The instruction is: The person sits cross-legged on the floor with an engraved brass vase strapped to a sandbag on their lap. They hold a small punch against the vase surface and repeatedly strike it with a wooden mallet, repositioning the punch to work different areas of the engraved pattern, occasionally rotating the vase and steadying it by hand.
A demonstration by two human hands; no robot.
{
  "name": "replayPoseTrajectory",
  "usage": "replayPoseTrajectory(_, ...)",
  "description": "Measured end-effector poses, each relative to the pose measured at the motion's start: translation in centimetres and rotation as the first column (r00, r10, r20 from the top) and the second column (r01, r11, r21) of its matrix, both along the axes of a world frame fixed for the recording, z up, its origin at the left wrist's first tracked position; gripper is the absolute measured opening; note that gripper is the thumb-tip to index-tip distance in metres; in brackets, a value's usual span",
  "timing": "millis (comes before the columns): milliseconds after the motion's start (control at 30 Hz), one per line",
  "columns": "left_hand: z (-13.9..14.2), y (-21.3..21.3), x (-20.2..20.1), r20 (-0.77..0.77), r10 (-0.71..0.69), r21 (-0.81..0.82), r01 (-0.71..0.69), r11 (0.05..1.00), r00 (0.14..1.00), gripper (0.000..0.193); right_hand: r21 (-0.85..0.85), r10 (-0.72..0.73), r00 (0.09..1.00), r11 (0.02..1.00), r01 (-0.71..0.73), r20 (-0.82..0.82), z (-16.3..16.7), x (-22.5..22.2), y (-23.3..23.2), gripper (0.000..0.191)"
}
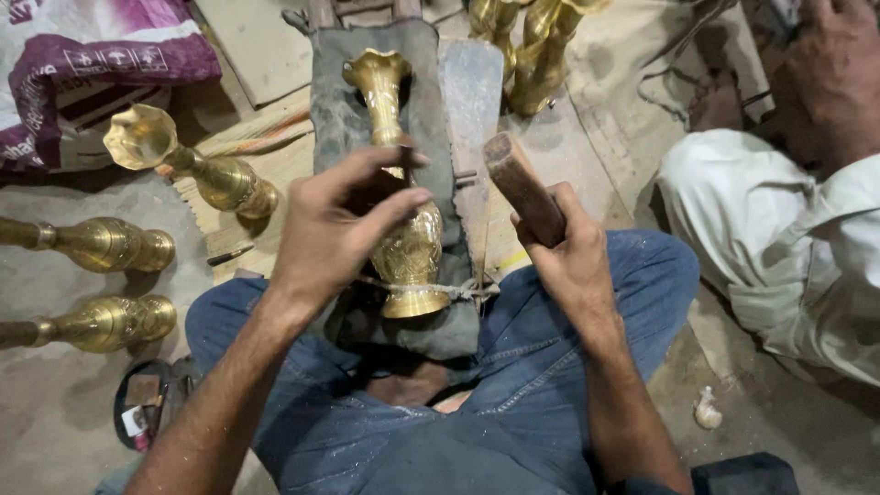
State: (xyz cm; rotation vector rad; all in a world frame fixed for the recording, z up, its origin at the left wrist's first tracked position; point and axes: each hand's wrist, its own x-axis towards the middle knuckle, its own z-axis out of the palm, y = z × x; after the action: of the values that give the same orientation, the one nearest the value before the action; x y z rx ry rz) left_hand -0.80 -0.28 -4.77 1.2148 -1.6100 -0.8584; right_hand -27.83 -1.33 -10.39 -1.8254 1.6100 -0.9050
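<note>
We are pinching a thin tool against the tied-down engraved brass vase [410, 240] with our left hand [335, 229], our right hand [573, 252] wrapped around a wooden-handled hammer [522, 188], while three similar brass vases [110, 243] are lying aside on the floor, seemingly finished.

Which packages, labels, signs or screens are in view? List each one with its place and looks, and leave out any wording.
Printed sack: top left corner, lying on the floor behind the brass vases; soft and bulging, white with purple bands and printed panels.
Small round tin: lower left on the floor beside the person's knee; dark rim, with small bits inside, some seemingly labelled.
No signs or screens in view.
</note>
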Motion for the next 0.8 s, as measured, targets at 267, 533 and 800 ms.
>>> replayPoseTrajectory(267, 0.1, -2.0, 0.3, 0.244, -0.11, -0.086, 0.135, 0.987, 0.964, 0.036, -0.234, 0.049, 0.985, 0.968, -0.088, -0.166, 3.6, 0.5, -0.6, 0.038)
replayPoseTrajectory(533, 0.3, -2.3, 0.5, 0.346, -0.159, -0.188, 0.235, 0.954, 0.925, 0.036, -0.246, 0.025, 0.953, 0.964, -0.103, -0.301, 5.6, -0.2, -2.5, 0.03)
replayPoseTrajectory(800, 1.3, -2.1, 0.0, 0.324, -0.162, -0.111, 0.207, 0.972, 0.932, 0.037, -0.309, 0.032, 0.95, 0.942, -0.133, -0.311, 6.2, -0.8, -3.0, 0.034)
